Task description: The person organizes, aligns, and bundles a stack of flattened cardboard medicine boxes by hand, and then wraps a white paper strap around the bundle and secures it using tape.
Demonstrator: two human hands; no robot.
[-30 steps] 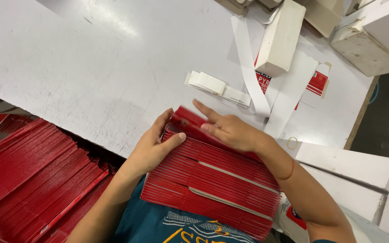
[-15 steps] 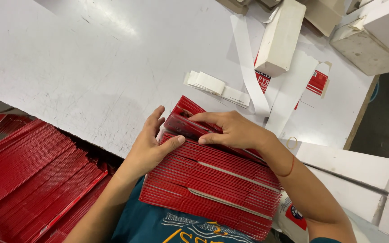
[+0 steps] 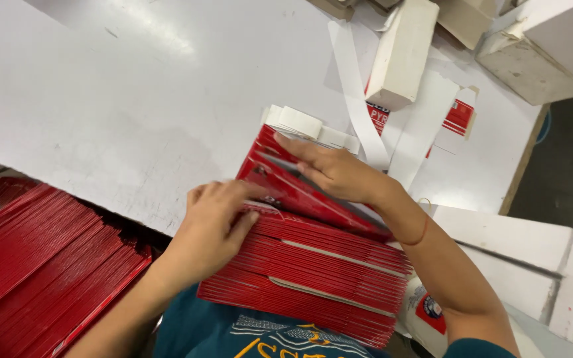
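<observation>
Your right hand point(image 3: 329, 171) lies flat on the top red flat carton point(image 3: 300, 192) and lifts its far end off the stack of red cartons point(image 3: 313, 278), which sits at the near edge of the bench point(image 3: 134, 99). The carton's long axis runs from far left to near right, under your right hand. Your left hand point(image 3: 213, 225) is just beside it on the left, fingers curled on the stack's top, pinching the near edge as far as I can tell. Compared with half a second ago, the top carton is raised and tilted, and your left hand has moved onto the stack.
</observation>
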